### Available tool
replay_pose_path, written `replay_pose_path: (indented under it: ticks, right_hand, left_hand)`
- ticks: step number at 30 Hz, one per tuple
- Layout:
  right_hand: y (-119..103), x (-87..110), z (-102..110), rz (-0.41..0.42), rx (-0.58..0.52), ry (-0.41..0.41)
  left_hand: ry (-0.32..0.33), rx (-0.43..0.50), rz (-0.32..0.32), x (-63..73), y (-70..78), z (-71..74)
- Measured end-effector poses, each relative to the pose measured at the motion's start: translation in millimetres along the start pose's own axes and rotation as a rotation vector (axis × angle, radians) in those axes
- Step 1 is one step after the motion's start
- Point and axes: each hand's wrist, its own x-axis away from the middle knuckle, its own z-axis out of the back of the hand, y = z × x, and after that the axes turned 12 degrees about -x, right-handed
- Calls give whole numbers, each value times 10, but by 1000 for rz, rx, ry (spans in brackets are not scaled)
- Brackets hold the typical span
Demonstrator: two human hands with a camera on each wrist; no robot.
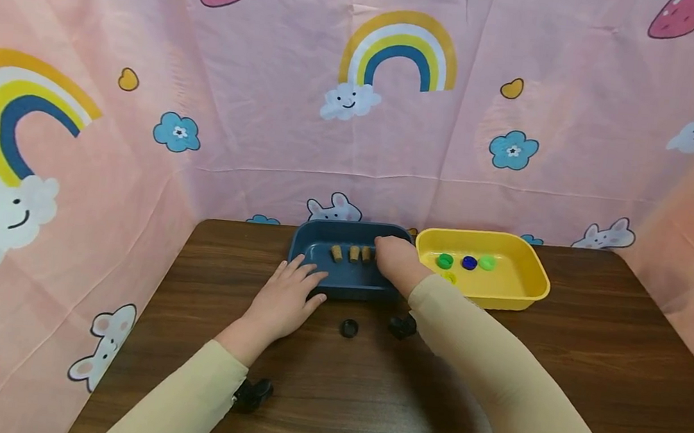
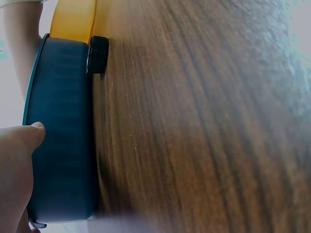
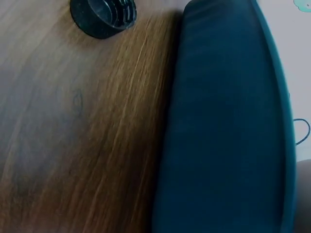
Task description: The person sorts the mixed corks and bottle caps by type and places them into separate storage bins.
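Observation:
In the head view a dark blue tray (image 1: 352, 291) stands at the back of the table with several small tan corks (image 1: 354, 253) lying in a row inside. My left hand (image 1: 286, 299) rests on its front left rim with the fingers spread; the left wrist view has the thumb against the tray's wall (image 2: 63, 131). Over the right end of the tray is my right hand (image 1: 398, 260), fingers bent down near the rightmost cork. Its fingertips are hidden, so whether it pinches a cork is not visible. A black bottle cap (image 1: 349, 327) lies in front of the tray.
Right beside the blue tray stands a yellow tray (image 1: 511, 302) holding green, dark blue and yellow caps (image 1: 469, 262). A pink patterned cloth (image 1: 391, 144) hangs behind the brown wooden table (image 1: 317, 395) and along its sides. Black wrist devices (image 1: 253, 395) sit under both forearms.

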Motion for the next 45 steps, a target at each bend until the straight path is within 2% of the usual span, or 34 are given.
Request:
replay_pose_path:
  ticks: [4,8,11,17,22,26,32,37,45]
  right_hand:
    - [34,36,34,-14,-31,0]
    - [72,105,68,-15,-96,50]
    - [96,197,98,-22,-212,117]
    - [179,495,130,-46,-516,230]
    - [282,849,103,7,-666,295]
    - [355,1129,63,38,-712,304]
    - [431,1438,-77,63,-756,249]
    - [467,1553,-185,83,-764,237]
    - [449,1610,-230,90,-746,225]
  left_hand:
    - [0,6,-1,-25,29,14]
    - [6,15,-1,-39,49,29]
    - [9,9,5,-36,52,34]
    - [21,18,7,-24,53,48]
    - [20,19,8,-24,61,37]
    - [21,22,13,-27,60,15]
    - [19,33,23,-9,49,28]
    - [26,32,22,3,35,40]
    - [19,27,11,9,81,64]
